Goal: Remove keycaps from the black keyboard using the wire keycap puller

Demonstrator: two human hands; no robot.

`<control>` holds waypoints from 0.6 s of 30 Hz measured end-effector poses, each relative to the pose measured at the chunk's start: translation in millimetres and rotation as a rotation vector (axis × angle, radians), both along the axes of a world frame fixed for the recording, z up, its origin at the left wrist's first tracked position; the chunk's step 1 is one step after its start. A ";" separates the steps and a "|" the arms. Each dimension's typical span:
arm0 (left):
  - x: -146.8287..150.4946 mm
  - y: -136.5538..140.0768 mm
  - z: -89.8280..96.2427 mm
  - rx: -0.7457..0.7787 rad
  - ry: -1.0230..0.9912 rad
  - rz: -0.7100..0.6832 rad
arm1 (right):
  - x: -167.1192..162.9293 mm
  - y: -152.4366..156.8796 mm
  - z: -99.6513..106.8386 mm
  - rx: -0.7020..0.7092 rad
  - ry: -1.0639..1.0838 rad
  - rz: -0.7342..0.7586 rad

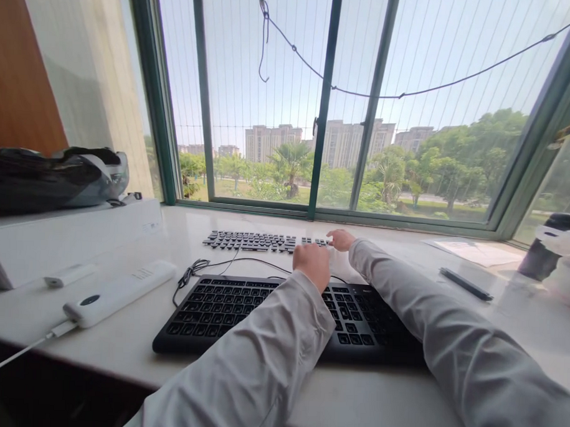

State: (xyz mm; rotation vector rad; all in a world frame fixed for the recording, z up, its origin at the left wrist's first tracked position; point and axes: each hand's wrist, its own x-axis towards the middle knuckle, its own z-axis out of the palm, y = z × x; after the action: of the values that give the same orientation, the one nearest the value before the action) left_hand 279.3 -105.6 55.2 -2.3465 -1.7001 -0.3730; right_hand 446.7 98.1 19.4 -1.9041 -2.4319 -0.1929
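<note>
A black keyboard (220, 308) without its keycaps lies on the white ledge, bare key sockets facing up. Behind it, loose black keycaps (251, 240) are set out in rows, with a smaller group (313, 242) to their right. My left hand (312, 263) is closed above the keyboard's back edge, close to the smaller group; its fingertips are hidden, so I cannot see what it holds. Farther back, my right hand (342, 240) reaches to the right end of the keycaps, forefinger stretched out and fingertips apart. Both sleeves cover part of the keyboard.
Left of the keyboard are a coiled black cable (192, 271), a white power strip (118, 293) and a long white box (73, 237) with a dark bag (57, 177) on top. A black pen-like stick (466, 284) and papers (475, 252) lie right. A window (317, 165) stands behind.
</note>
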 end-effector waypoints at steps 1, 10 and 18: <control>0.2 -0.5 0.4 -0.003 -0.003 -0.003 | -0.5 2.8 -1.0 -0.009 -0.007 -0.008; 0.0 -0.3 -0.5 0.000 0.005 -0.019 | 0.3 3.2 3.5 -0.046 0.022 -0.079; 0.4 -1.1 1.6 -0.018 0.017 -0.016 | 38.1 -60.0 38.2 0.124 0.162 0.029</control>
State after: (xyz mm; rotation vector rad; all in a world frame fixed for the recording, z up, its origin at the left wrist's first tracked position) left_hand 279.8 -106.7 56.8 -2.3701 -1.6851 -0.3404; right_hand 484.8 38.0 57.5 -1.7593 -2.2847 -0.1761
